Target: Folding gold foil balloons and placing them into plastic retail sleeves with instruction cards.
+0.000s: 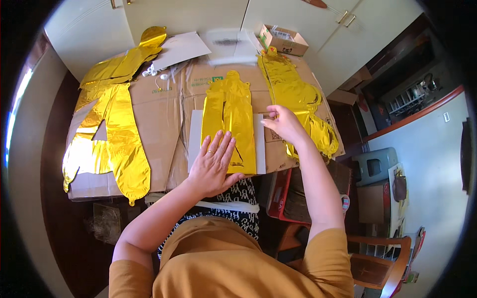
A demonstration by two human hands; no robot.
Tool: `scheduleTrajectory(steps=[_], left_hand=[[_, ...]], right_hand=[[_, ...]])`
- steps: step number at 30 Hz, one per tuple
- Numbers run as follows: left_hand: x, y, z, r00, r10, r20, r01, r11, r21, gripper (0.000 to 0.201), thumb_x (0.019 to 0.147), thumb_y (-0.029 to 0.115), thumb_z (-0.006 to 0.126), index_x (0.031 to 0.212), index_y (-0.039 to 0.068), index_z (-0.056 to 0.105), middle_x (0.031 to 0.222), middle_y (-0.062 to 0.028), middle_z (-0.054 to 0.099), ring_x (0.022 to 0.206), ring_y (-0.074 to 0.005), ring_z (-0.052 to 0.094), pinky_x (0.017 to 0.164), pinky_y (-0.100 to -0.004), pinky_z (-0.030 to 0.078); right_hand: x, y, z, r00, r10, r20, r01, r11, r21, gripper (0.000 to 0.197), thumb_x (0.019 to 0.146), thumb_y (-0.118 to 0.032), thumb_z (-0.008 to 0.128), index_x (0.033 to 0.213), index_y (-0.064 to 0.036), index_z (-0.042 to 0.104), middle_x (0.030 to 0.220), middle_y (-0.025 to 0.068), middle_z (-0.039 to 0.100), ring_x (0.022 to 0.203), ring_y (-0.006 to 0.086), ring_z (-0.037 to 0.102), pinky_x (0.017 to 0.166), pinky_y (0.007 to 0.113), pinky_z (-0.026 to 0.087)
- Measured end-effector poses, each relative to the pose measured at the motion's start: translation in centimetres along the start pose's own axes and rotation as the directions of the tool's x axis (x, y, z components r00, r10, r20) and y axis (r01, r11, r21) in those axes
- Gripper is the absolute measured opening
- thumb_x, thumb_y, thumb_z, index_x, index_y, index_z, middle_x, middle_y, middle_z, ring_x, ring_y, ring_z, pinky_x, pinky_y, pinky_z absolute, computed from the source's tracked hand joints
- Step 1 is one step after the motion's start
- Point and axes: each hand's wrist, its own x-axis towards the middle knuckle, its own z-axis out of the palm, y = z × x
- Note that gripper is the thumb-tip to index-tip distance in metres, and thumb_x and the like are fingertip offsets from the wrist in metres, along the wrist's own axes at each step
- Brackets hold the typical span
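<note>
In front of me a folded gold foil balloon (240,116) lies lengthwise on a white card (260,149), whose edges show at both sides. My left hand (213,166) rests flat on the balloon's near left part, fingers stretched out. Just past the card's right edge hovers my right hand (284,124), thumb and forefinger apart with nothing visible between them. Beyond it, at the right, lies a crumpled gold foil balloon (288,82), its near end partly behind my right wrist. A larger flat gold foil balloon (124,144) spreads over the left side, with a gap showing cardboard.
Flattened cardboard (161,119) covers the table. White cards (185,48) and small white clips (162,78) lie at the back, near an open small carton (283,40). Pale cabinets (184,17) stand behind. A wooden chair (380,258) is at my right.
</note>
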Motion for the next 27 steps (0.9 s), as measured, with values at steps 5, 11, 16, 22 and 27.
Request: scheduleTrajectory(steps=[5, 11, 16, 22, 27], left_hand=[[-0.3, -0.1, -0.1, 1.0, 0.006, -0.03, -0.007, 0.999, -0.038, 0.095, 0.093, 0.065, 0.049, 0.153, -0.006, 0.03, 0.16, -0.0251, 0.028, 0.151, -0.0421, 0.019, 0.123, -0.0545, 0.011], [-0.5, 0.1, -0.6, 1.0, 0.002, 0.009, -0.002, 0.998, -0.064, 0.106, 0.083, 0.069, 0.06, 0.153, -0.004, 0.03, 0.161, -0.0234, 0.028, 0.152, -0.0408, 0.019, 0.123, -0.0532, 0.012], [-0.1, 0.4, -0.3, 0.999, 0.021, 0.033, -0.021, 1.0, -0.022, 0.105, 0.082, 0.067, 0.064, 0.153, -0.004, 0.031, 0.162, -0.0225, 0.027, 0.152, -0.0403, 0.018, 0.124, -0.0529, 0.012], [-0.3, 0.3, -0.5, 0.999, -0.002, 0.044, 0.003, 1.0, -0.019, 0.104, 0.082, 0.065, 0.064, 0.152, -0.004, 0.032, 0.162, -0.0227, 0.027, 0.152, -0.0407, 0.019, 0.124, -0.0531, 0.012], [-0.4, 0.2, -0.3, 1.0, -0.001, 0.027, 0.001, 1.0, -0.013, 0.103, 0.082, 0.064, 0.065, 0.152, -0.004, 0.032, 0.162, -0.0226, 0.027, 0.152, -0.0401, 0.019, 0.124, -0.0534, 0.011]], right_hand=[[4.1, -1.7, -1.0, 0.943, 0.112, 0.312, -0.084, 0.991, -0.103, 0.056, 0.075, -0.026, 0.087, 0.116, 0.0027, 0.063, 0.098, 0.0119, 0.069, 0.091, 0.0226, 0.065, 0.085, 0.035, 0.052], [3.8, -2.0, -1.1, 0.894, 0.237, 0.379, -0.326, 0.926, 0.19, 0.014, 0.087, -0.007, 0.071, 0.097, -0.0021, 0.062, 0.081, 0.0056, 0.068, 0.064, 0.0136, 0.066, 0.054, 0.028, 0.052], [5.9, 2.1, -6.9, 0.977, 0.189, -0.102, -0.147, 0.934, 0.325, 0.017, 0.091, -0.015, 0.07, 0.1, -0.0026, 0.064, 0.085, 0.0067, 0.07, 0.065, 0.0151, 0.068, 0.053, 0.027, 0.05], [1.8, -0.4, -4.7, 0.941, 0.201, 0.271, -0.24, 0.963, 0.121, 0.036, 0.087, -0.017, 0.077, 0.115, 0.0007, 0.063, 0.089, 0.0068, 0.07, 0.068, 0.0132, 0.068, 0.054, 0.026, 0.05], [3.2, -1.9, -0.3, 0.901, 0.327, 0.284, -0.407, 0.864, 0.296, 0.033, 0.086, -0.02, 0.079, 0.108, -0.0004, 0.065, 0.08, 0.0044, 0.066, 0.056, 0.0098, 0.06, 0.044, 0.024, 0.043]])
